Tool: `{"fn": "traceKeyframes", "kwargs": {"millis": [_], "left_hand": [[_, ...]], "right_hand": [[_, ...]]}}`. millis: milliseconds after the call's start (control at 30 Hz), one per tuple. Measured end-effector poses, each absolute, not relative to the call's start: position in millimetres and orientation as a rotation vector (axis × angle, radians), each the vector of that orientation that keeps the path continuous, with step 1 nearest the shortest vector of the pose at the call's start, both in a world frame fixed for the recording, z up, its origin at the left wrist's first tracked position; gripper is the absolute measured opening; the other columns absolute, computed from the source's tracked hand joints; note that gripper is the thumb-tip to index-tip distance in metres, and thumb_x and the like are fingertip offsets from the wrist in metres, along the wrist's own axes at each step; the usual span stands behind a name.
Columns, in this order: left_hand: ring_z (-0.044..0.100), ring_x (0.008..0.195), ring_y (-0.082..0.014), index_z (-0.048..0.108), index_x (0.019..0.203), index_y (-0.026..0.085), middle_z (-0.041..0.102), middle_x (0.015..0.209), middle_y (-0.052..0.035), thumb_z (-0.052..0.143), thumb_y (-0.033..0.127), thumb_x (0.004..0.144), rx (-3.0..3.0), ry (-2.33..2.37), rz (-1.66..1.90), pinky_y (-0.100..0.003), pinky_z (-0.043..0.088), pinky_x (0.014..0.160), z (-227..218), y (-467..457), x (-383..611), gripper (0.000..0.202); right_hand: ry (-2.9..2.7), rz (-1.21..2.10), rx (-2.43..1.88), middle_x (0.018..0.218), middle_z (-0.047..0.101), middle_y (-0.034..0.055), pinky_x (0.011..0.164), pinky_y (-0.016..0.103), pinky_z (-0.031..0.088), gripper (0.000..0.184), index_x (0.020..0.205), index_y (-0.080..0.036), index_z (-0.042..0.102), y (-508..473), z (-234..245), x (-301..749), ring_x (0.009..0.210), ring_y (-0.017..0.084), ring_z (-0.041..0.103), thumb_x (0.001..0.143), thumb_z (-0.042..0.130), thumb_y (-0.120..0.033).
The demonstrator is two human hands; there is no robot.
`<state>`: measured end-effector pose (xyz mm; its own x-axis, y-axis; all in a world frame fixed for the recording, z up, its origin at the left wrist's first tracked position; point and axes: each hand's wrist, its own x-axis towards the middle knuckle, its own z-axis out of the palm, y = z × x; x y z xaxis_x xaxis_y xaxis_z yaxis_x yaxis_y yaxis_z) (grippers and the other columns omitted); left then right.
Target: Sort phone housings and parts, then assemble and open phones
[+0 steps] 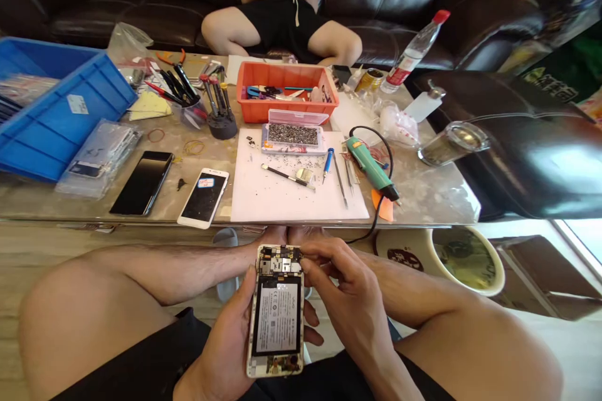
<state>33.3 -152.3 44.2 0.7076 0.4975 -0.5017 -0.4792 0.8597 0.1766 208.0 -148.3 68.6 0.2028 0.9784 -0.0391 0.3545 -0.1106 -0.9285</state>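
An opened smartphone (277,310) lies in my left hand (230,332), its back cover off. The thumb presses its left edge and fingers wrap beneath to the right side. A large battery (277,316) with a printed white label fills its middle, and the circuit board (281,263) with metal shields shows at the top end. My right hand (348,288) has thumb and index finger closed together at the board's upper right corner. Whatever sits between those fingertips is hidden.
On the table ahead lie a white mat (301,200), a screw box (294,135), a blue screwdriver (328,163), a green electric screwdriver (371,166), a white phone (203,198) and a black phone (142,183). Behind are an orange bin (286,111) and a blue crate (61,119). A person sits opposite.
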Motion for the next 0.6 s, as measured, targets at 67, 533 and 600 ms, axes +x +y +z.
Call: {"fn": "traceKeyframes", "kwargs": {"millis": [67, 533, 600], "left_hand": [[0.078, 0.09, -0.0319, 0.077, 0.118, 0.012, 0.08, 0.103, -0.0187, 0.038, 0.07, 0.099, 0.023, 0.584, 0.534, -0.035, 0.058, 0.072, 45.6, -152.4, 33.6, 0.073], [0.079, 0.083, -0.0292, 0.08, 0.109, 0.013, 0.081, 0.095, -0.0172, 0.045, 0.076, 0.094, 0.006, 0.596, 0.487, -0.034, 0.059, 0.07, 50.1, -150.5, 38.1, 0.074], [0.079, 0.081, -0.0287, 0.08, 0.108, 0.013, 0.081, 0.093, -0.0172, 0.046, 0.077, 0.093, 0.015, 0.615, 0.48, -0.034, 0.059, 0.071, 50.7, -151.3, 39.3, 0.074]], "right_hand": [[-1.297, 0.929, -1.61, 0.09, 0.068, -0.0021, 0.063, 0.023, 0.053, 0.014, 0.097, -0.027, 0.077, -146.5, 68.4, 207.8, 0.072, 0.011, 0.066, 0.094, 0.065, -0.02], [-1.111, 1.246, -1.582, 0.091, 0.067, 0.0002, 0.066, 0.027, 0.053, 0.023, 0.108, -0.025, 0.076, -141.9, 68.0, 208.3, 0.075, 0.014, 0.063, 0.087, 0.07, -0.029], [-1.047, 1.307, -1.565, 0.087, 0.067, 0.0002, 0.065, 0.026, 0.052, 0.024, 0.109, -0.024, 0.075, -142.8, 64.2, 208.6, 0.072, 0.014, 0.061, 0.089, 0.07, -0.034]]}}
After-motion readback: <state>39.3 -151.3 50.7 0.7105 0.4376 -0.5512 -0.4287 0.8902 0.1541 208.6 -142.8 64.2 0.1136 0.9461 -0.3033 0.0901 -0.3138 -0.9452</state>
